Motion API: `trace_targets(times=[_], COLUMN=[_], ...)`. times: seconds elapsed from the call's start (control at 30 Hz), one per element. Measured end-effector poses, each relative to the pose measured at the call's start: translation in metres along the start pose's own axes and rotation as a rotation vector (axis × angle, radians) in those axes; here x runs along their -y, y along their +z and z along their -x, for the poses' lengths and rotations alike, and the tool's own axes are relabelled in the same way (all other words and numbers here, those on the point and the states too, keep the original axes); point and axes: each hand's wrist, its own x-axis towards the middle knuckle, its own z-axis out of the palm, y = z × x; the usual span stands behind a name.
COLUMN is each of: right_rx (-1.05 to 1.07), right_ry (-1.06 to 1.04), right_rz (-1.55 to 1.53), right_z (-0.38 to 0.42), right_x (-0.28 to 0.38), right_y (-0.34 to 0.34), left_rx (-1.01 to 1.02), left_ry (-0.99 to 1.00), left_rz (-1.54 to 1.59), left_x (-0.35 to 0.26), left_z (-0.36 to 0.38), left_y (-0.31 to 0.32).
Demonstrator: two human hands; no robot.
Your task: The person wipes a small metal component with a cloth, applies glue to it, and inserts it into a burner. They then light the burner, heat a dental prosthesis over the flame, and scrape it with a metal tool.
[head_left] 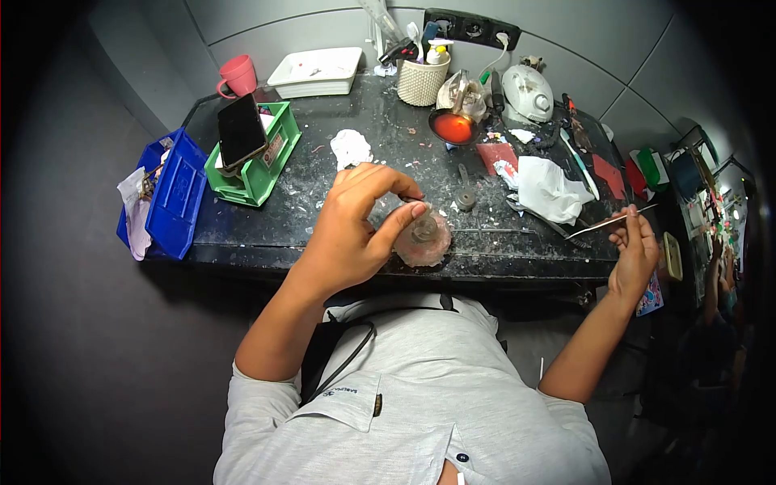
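Note:
My left hand (360, 222) is over the front edge of the dark workbench (323, 230), thumb and index finger curved toward each other. Something small and dark shows at the index fingertip, too small to name. Just below those fingertips lies a round, pinkish, translucent piece (423, 239). Off to the right, my right hand (635, 250) is raised and pinches a thin metal tool (600, 228), whose pale tip points left. Another slim metal tool (495, 231) lies on the bench beside the round piece. A small grey metal item (465, 194) rests behind it.
At the left are a blue bin (179, 194) and a green bin (271, 174) with a phone (241, 133). Behind stand a pink cup (238, 77), white tray (315, 71) and woven holder (422, 82). An orange-glowing bowl (454, 127) and white tissue (551, 190) are nearer.

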Motion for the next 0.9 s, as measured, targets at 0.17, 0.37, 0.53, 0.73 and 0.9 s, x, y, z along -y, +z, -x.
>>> trace_targets(times=[0.17,0.37,0.53,0.73,0.9], right_rx=[-0.076,-0.147,-0.231,-0.206,-0.189], right_ry=[-0.004,-0.018,-0.043,0.027,0.164], right_rz=[0.01,0.057,0.351,0.659,1.073], right_z=[-0.01,-0.021,-0.059,-0.098,-0.11], right_x=[-0.002,-0.015,-0.05,-0.104,-0.129], right_y=[-0.023,-0.04,-0.07,-0.091,-0.094], left_rx=[-0.014,-0.002,-0.011,-0.003,0.034], left_ry=[0.028,0.063,0.028,0.017,0.006], left_rz=[0.042,-0.022,-0.008,-0.008,-0.047], left_x=[-0.006,-0.013,-0.003,-0.007,-0.006], left_z=[-0.011,-0.021,-0.014,-0.011,-0.011], left_y=[-0.005,-0.006,0.007,0.007,0.002])
